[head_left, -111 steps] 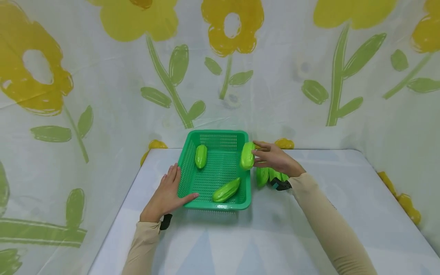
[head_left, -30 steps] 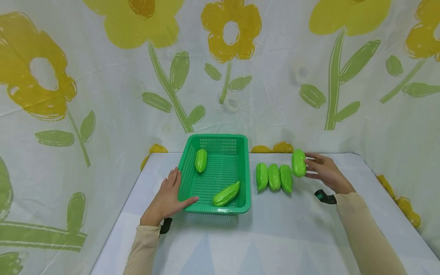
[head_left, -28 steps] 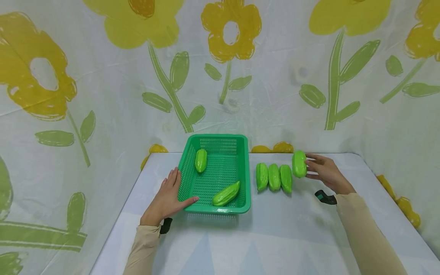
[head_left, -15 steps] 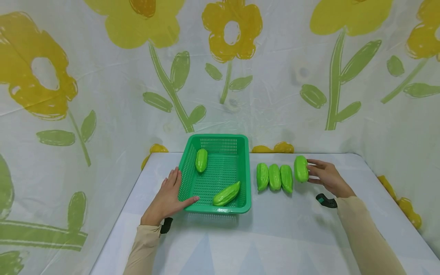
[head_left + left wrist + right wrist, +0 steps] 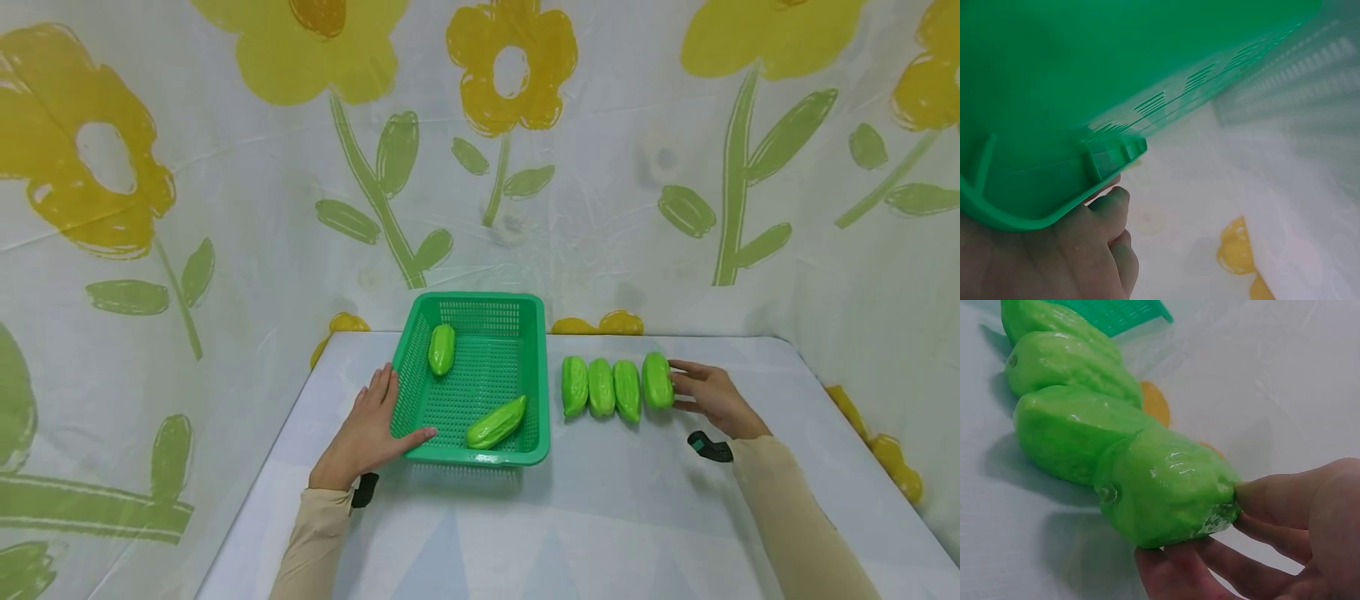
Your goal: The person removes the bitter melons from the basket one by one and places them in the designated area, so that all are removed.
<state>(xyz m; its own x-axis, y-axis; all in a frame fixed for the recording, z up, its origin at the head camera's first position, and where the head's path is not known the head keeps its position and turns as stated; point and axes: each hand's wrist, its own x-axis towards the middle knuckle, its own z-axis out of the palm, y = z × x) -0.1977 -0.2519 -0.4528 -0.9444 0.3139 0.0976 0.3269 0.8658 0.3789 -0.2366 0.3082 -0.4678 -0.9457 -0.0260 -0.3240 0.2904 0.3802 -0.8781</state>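
My right hand (image 5: 711,397) holds a bright green, lumpy bitter melon (image 5: 657,381), with fingers on its right side. In the right wrist view, fingertips press both its end and underside, and it sits low against the row. Left of it, three more bitter melons (image 5: 601,387) lie side by side on the table. My left hand (image 5: 365,433) rests at the near left corner of a green plastic basket (image 5: 543,375), fingers straight along the outer wall, thumb over the front rim. Inside the basket are an upright-lying bitter melon (image 5: 442,350) at back left and a slanted bitter melon (image 5: 497,422) at front right.
The white table (image 5: 600,508) bears faint blue triangles at the front. A flower-printed cloth (image 5: 615,167) walls in the back and sides. Each wrist wears a small black camera band (image 5: 709,447).
My right hand has carried the bitter melon from the basket's right edge to the right end of the row and lowered it. My left hand has stayed on the basket.
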